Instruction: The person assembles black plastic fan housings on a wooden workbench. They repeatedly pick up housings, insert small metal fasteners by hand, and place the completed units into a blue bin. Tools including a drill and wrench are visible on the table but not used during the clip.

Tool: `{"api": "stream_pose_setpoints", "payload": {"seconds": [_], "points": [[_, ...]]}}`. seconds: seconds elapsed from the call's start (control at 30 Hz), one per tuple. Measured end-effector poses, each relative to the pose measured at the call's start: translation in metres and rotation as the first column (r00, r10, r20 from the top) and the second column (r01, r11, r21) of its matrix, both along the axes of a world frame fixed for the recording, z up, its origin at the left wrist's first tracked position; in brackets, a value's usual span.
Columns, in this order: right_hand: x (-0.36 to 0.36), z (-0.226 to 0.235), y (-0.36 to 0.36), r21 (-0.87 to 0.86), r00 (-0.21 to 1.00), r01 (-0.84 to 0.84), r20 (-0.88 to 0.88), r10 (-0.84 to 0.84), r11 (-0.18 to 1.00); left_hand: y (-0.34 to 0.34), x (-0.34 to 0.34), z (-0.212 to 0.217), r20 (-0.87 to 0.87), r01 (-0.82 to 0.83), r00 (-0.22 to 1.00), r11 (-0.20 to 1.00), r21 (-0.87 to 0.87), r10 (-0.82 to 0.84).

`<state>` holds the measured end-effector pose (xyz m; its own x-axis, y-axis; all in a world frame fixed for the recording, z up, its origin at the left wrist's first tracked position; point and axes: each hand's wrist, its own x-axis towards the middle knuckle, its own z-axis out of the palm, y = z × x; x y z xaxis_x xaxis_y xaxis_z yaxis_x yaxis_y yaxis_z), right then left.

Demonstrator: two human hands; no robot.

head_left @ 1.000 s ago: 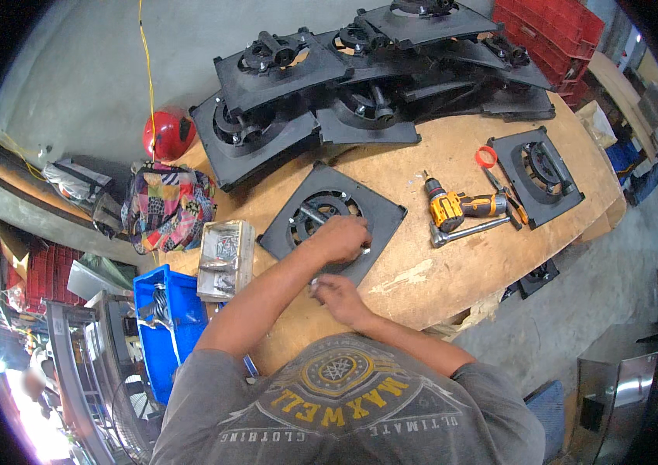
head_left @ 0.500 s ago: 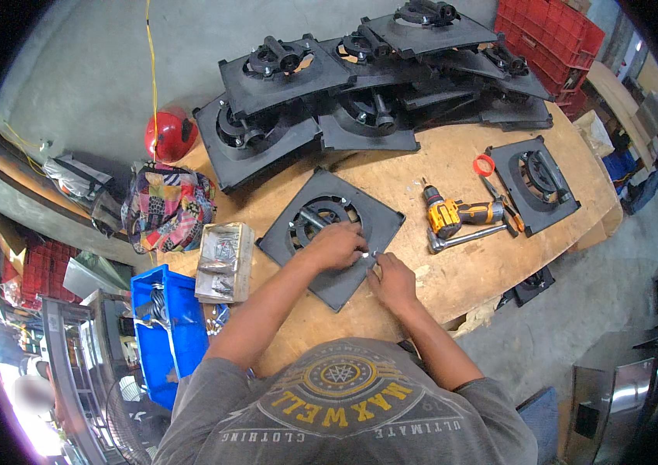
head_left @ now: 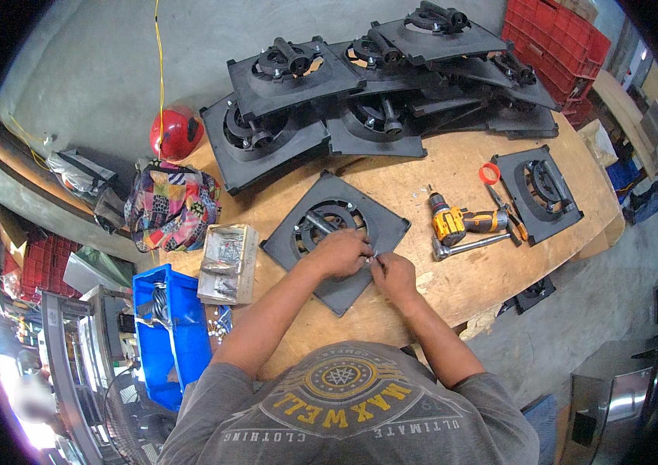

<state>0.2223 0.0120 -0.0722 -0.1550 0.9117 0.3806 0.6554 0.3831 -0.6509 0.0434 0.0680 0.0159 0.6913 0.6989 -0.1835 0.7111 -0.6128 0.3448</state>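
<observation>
I see a black square plate (head_left: 334, 240) with a round opening lying flat near the front edge of the wooden surface (head_left: 453, 287). Both hands meet over its near corner: my left hand (head_left: 340, 252) and right hand (head_left: 392, 275) pinch a small metal piece (head_left: 374, 258) between fingertips. A yellow drill (head_left: 464, 225) lies just right; a box of screws (head_left: 228, 262) left.

Both hands now meet at black panel (head_left: 334, 240) edge; right hand (head_left: 392, 275) moved up to left hand (head_left: 340, 252).
</observation>
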Motion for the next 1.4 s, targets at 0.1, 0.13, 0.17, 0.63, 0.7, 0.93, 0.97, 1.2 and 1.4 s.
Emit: {"api": "stream_pose_setpoints", "payload": {"seconds": [0.1, 0.13, 0.17, 0.63, 0.7, 0.93, 0.97, 1.2, 1.4], "points": [[-0.006, -0.014, 0.011, -0.512, 0.926, -0.051, -0.345, -0.151, 0.858, -0.001, -0.004, -0.002, 0.236, -0.128, 0.962, 0.990, -0.055, 0.138], [-0.006, -0.018, 0.012, -0.629, 0.836, -0.168, -0.499, -0.229, 0.759, -0.001, -0.005, -0.003, 0.334, -0.189, 0.918, 0.977, -0.100, 0.212], [-0.007, -0.022, 0.014, -0.712, 0.718, -0.307, -0.609, -0.338, 0.631, 0.000, -0.007, -0.005, 0.352, -0.186, 0.914, 0.980, -0.076, 0.200], [-0.023, -0.002, -0.008, -0.338, 0.988, 0.111, -0.063, -0.140, 0.935, 0.002, -0.014, -0.052, 0.344, -0.214, 0.927, 0.964, 0.160, 0.148], [-0.025, -0.007, -0.003, -0.687, 0.788, -0.154, -0.519, -0.331, 0.710, 0.001, -0.014, -0.051, 0.379, -0.205, 0.917, 0.962, 0.177, 0.126], [-0.020, -0.004, -0.013, -0.313, 0.978, 0.054, -0.175, -0.114, 0.948, -0.001, -0.018, -0.047, 0.417, -0.179, 0.903, 0.974, 0.135, 0.108], [-0.019, -0.002, -0.011, -0.350, 0.983, 0.024, -0.163, -0.086, 0.936, -0.001, -0.017, -0.047, 0.415, -0.182, 0.904, 0.972, 0.147, 0.107], [-0.010, 0.007, -0.002, -0.255, 1.000, 0.013, 0.005, -0.012, 0.967, 0.002, -0.019, -0.046, 0.382, -0.152, 0.920, 0.976, 0.154, 0.083], [-0.019, 0.005, -0.001, -0.473, 0.976, -0.008, -0.196, -0.097, 0.881, 0.002, -0.018, -0.048, 0.401, -0.147, 0.913, 0.976, 0.159, 0.072]]}}
